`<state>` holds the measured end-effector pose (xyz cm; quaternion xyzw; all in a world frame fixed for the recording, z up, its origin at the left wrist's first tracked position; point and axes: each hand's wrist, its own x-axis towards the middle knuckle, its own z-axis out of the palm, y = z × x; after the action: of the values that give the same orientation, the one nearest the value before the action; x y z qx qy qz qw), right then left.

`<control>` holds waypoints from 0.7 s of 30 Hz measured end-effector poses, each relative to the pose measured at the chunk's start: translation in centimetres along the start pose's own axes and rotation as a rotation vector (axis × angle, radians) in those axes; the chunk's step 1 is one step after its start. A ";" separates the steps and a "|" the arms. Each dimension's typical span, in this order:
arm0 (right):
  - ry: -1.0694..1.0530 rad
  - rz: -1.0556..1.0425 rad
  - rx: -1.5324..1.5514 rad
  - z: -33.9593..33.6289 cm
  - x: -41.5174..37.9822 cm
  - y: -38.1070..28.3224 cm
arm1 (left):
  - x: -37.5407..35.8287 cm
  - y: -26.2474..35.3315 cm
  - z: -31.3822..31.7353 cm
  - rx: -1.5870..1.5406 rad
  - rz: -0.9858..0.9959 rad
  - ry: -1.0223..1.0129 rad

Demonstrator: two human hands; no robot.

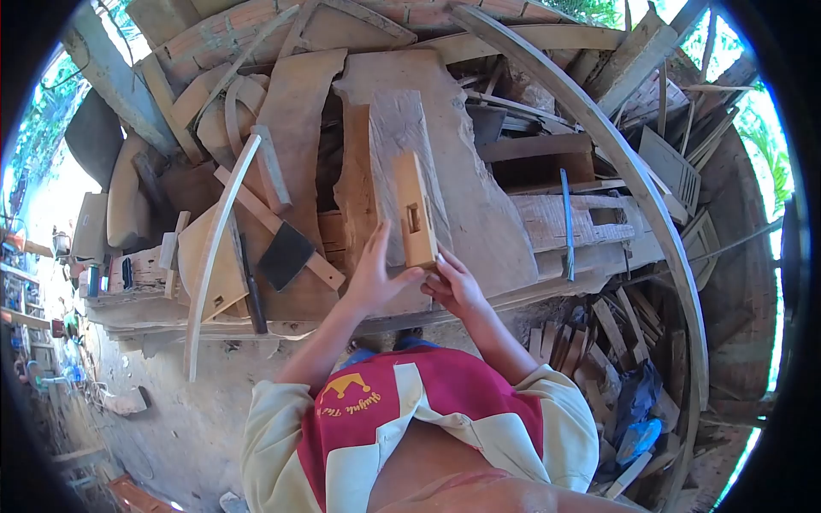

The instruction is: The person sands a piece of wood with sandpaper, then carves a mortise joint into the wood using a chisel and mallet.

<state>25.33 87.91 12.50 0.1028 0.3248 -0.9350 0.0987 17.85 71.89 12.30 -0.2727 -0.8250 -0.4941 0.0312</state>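
A pale wooden block (pixel 418 235) with a rectangular slot cut in its face is tilted up over the bench, its near end toward my body. My right hand (pixel 458 284) grips that near end, fingers curled at its lower corner. On the other side, my left hand (pixel 376 272) is spread, fingers pointing away from me and the thumb reaching to the block's bottom edge. Beneath the block, a thick rough plank (pixel 397 128) lies lengthwise on a wide, wavy-edged slab (pixel 487 231).
Left of my hands lie a dark-faced paddle-like piece (pixel 286 256), a dark rod (pixel 254 291) and a curved pale strip (pixel 211 256). To the right are a blue bar (pixel 567 224) and a long arched timber (pixel 658 188). Offcuts (pixel 629 329) pile below the bench's right side.
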 end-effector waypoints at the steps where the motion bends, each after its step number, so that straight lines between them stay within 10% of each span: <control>1: -0.004 0.003 0.002 -0.5 0.3 -0.3 | 0.7 0.3 0.8 0.175 0.158 0.010; 5: 0.040 0.089 -0.166 -2.0 0.7 -1.5 | 1.7 1.5 2.3 0.008 -0.089 -0.187; 21: -0.033 0.035 -0.773 -2.6 0.9 -0.6 | 2.2 0.9 2.8 -0.279 -0.052 -0.004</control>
<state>24.65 89.86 10.65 0.0484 0.6499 -0.7432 0.1512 17.02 75.45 12.32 -0.2539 -0.7550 -0.6042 -0.0214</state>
